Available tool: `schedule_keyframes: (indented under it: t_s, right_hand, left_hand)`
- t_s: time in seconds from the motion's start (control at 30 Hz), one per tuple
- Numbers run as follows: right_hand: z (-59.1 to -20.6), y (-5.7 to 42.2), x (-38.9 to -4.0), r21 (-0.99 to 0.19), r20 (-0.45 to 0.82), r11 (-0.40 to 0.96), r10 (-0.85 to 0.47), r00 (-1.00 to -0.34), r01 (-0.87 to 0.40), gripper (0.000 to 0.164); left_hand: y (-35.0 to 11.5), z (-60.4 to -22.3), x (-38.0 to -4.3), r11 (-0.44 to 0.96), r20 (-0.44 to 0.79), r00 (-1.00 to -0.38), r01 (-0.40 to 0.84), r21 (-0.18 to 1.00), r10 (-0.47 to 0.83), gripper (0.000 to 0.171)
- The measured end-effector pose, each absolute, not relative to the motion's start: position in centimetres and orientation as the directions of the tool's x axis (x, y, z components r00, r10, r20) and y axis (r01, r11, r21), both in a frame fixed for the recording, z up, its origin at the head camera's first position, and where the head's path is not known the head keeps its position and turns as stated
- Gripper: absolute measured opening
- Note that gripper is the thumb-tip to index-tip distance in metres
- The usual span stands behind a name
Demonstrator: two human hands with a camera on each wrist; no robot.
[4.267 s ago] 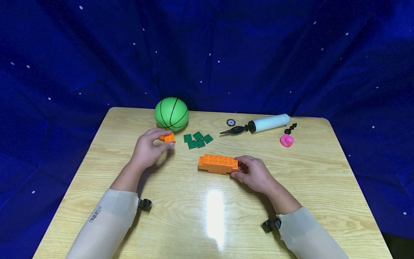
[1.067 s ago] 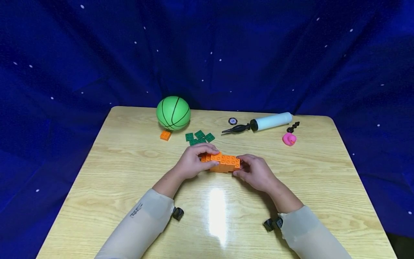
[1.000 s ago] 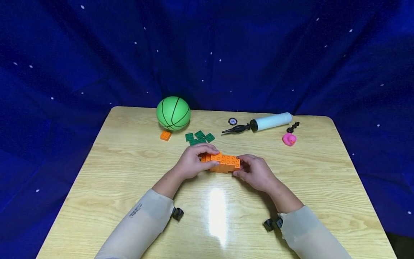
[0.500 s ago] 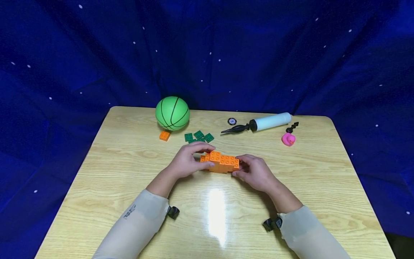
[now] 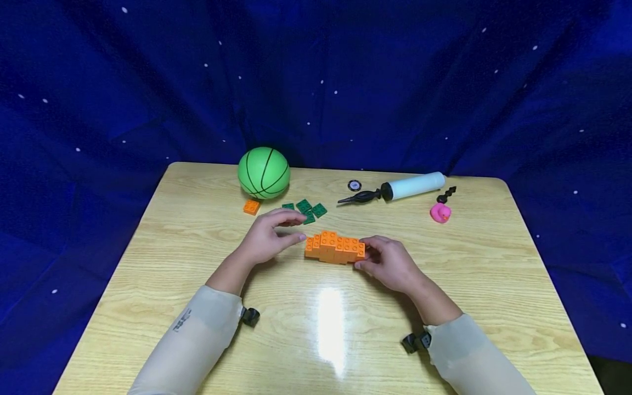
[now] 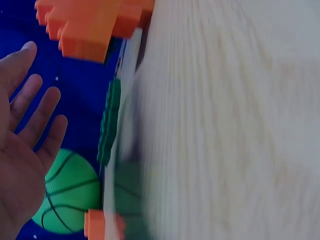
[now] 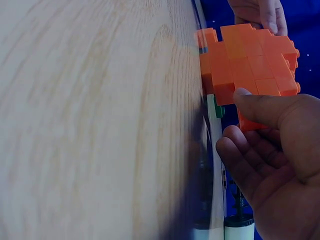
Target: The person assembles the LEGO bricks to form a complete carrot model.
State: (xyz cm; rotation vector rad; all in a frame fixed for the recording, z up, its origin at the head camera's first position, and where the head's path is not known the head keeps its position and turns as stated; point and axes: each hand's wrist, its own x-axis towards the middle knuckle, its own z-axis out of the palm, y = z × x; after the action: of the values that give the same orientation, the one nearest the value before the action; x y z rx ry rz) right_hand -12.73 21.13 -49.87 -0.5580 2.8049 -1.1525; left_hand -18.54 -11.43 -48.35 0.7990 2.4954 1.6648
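Note:
A stepped build of orange toy building bricks stands on the table in the head view, with one brick raised on top. My right hand grips its right end; in the right wrist view the thumb presses the build's side. My left hand is just left of the build, fingers extended and holding nothing. The left wrist view shows that hand's fingers spread apart from the bricks. Behind it lie several flat green bricks, partly hidden by the fingers. A loose orange brick sits farther left.
A green ball rests at the back left, behind the loose orange brick. Along the back right are a poker chip, a light-blue hand pump, a small black piece and a pink rubber duck.
My left hand brought an orange brick onto the build, pressed it there, then let go and drew back leftward. The right hand has kept its grip on the build.

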Motion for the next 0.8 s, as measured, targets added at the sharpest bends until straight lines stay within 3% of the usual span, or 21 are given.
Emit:
schedule_keyframes:
  t_s: [0.37,0.8]
  right_hand:
    - [-49.9,21.1,-12.7,-0.688,0.089,0.657,-0.347,-0.934,-0.309,0.048]
    - [-49.8,21.0,-12.7,-0.701,0.069,0.651,-0.344,-0.936,-0.291,0.047]
  left_hand:
    - [-14.9,-49.5,-20.1,0.398,0.265,-0.919,0.369,0.84,0.291,0.029]
    - [-17.2,-50.4,-21.9,0.512,0.235,-0.968,0.244,0.824,0.082,0.029]
